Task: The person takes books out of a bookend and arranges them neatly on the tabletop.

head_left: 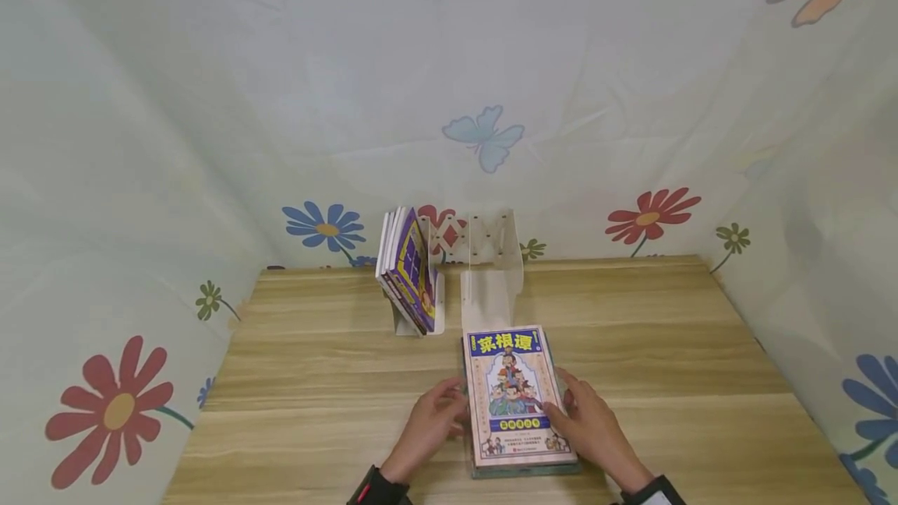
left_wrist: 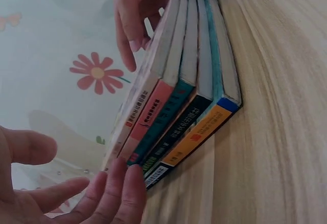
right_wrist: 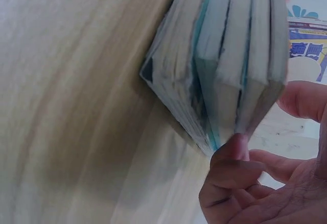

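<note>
A stack of several books (head_left: 522, 400) lies flat near the front of the table, its top cover pink and blue with cartoon figures. In the left wrist view the book spines (left_wrist: 196, 119) show pink, teal, black and orange. My left hand (head_left: 436, 415) is at the spine side, fingers loosely extended, fingertips (left_wrist: 134, 175) right at the spines. On the opposite side, my right hand (head_left: 592, 423) holds the stack, its thumb over the top cover. In the right wrist view its curled fingers (right_wrist: 230, 157) meet the corner of the page edges (right_wrist: 230, 76).
Behind the stack stands a white metal bookend rack (head_left: 491, 287). Several thin purple and white books (head_left: 410, 271) lean upright in its left part. The wood-grain table (head_left: 316, 380) meets a flower-printed cloth backdrop (head_left: 365, 100) at its back and sides.
</note>
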Available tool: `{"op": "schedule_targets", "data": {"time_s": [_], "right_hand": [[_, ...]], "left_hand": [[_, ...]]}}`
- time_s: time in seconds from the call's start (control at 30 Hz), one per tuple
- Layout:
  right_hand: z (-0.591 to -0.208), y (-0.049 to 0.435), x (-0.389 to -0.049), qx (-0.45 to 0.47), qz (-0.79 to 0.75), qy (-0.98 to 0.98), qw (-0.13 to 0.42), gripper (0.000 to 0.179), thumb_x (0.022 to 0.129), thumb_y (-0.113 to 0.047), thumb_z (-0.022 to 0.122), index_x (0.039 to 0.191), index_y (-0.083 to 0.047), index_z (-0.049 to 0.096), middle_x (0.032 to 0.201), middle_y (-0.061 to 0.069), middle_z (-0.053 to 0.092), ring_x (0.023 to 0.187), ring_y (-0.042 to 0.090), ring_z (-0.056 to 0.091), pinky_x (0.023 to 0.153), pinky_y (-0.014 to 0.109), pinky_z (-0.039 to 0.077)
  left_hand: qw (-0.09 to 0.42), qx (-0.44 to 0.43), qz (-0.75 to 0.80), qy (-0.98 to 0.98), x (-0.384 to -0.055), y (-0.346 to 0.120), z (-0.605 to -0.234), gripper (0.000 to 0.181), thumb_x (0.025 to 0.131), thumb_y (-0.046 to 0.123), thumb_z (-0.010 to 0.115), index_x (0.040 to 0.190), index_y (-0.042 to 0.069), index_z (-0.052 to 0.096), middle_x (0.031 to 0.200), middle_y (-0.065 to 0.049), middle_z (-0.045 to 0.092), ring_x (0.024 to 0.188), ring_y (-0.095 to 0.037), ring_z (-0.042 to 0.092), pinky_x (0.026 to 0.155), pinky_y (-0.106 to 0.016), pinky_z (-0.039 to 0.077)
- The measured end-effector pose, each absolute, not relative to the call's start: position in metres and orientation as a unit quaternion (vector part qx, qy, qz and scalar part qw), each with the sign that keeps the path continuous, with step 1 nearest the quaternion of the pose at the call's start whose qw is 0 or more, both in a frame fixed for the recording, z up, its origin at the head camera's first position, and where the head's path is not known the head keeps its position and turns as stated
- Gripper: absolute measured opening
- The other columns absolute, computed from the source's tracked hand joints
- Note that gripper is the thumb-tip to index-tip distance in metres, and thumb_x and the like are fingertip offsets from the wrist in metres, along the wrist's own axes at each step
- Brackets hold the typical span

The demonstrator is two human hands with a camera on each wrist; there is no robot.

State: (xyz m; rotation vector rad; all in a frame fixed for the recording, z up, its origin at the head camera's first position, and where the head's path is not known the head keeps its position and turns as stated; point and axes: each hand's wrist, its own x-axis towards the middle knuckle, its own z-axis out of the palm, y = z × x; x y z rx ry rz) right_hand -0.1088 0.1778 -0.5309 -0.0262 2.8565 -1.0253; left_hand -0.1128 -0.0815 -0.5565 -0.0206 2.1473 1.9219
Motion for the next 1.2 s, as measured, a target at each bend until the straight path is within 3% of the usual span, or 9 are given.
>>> {"op": "schedule_targets", "data": {"time_s": [0.13,0.27,0.4,0.67,0.83,1.03,1.2], "right_hand": [[-0.529,0.18,-0.107,-0.001,-0.328,0.944,0.037,0.06,0.084,-0.027,0.066,0.135,-0.008,0.041,0.101,0.009,0.05,0.07,0.016,0.045,0.053,0.03,0.042],[-0.524,0.181,-0.104,-0.003,-0.326,0.945,0.014,0.058,0.086,-0.028,0.064,0.136,-0.011,0.04,0.12,0.014,0.048,0.089,0.023,0.053,0.064,0.037,0.05],[-0.518,0.18,-0.103,-0.043,-0.347,0.937,-0.027,0.056,0.086,-0.022,0.064,0.136,-0.013,0.039,0.131,0.013,0.044,0.107,0.029,0.051,0.076,0.044,0.052],[-0.511,0.174,-0.101,-0.101,-0.39,0.91,-0.098,0.055,0.084,-0.011,0.066,0.133,-0.02,0.042,0.13,0.003,0.046,0.11,0.023,0.049,0.08,0.041,0.053],[-0.51,0.171,-0.099,-0.111,-0.404,0.903,-0.098,0.055,0.085,-0.012,0.065,0.133,-0.026,0.041,0.131,-0.002,0.045,0.111,0.019,0.049,0.079,0.036,0.053],[-0.507,0.17,-0.099,-0.107,-0.412,0.9,-0.099,0.055,0.085,-0.011,0.065,0.132,-0.025,0.042,0.13,-0.006,0.045,0.109,0.015,0.049,0.077,0.036,0.054],[-0.505,0.169,-0.103,-0.113,-0.421,0.896,-0.09,0.057,0.085,-0.01,0.065,0.133,-0.029,0.041,0.13,-0.006,0.044,0.108,0.016,0.05,0.076,0.036,0.054]], "left_hand": [[0.095,-0.003,0.669,0.737,-0.107,-0.087,-0.539,0.038,0.092,0.015,0.055,0.127,0.002,0.048,0.108,-0.016,0.055,0.088,-0.028,0.059,0.067,-0.04,0.056],[0.074,-0.005,0.681,0.728,-0.099,-0.091,-0.509,0.035,0.092,0.008,0.053,0.125,0.001,0.048,0.111,-0.02,0.052,0.094,-0.032,0.058,0.074,-0.045,0.054],[0.056,-0.011,0.681,0.73,-0.098,-0.098,-0.49,0.034,0.093,0.006,0.05,0.127,0.003,0.047,0.116,-0.017,0.052,0.1,-0.029,0.056,0.081,-0.043,0.052],[-0.01,-0.021,0.68,0.733,-0.115,-0.12,-0.507,0.035,0.094,0.009,0.052,0.128,0.015,0.048,0.13,-0.007,0.049,0.117,-0.025,0.046,0.094,-0.046,0.043],[-0.075,-0.03,0.651,0.754,-0.127,-0.139,-0.509,0.037,0.093,0.016,0.055,0.129,0.019,0.047,0.132,-0.002,0.048,0.12,-0.02,0.042,0.094,-0.047,0.041],[-0.111,-0.007,0.661,0.742,-0.152,-0.157,-0.502,0.04,0.094,0.018,0.054,0.132,0.026,0.042,0.135,0.002,0.042,0.121,-0.023,0.041,0.086,-0.043,0.049],[-0.132,-0.006,0.622,0.772,-0.178,-0.163,-0.495,0.051,0.094,0.023,0.054,0.139,0.031,0.031,0.143,0.005,0.033,0.126,-0.023,0.034,0.091,-0.049,0.044]]}}
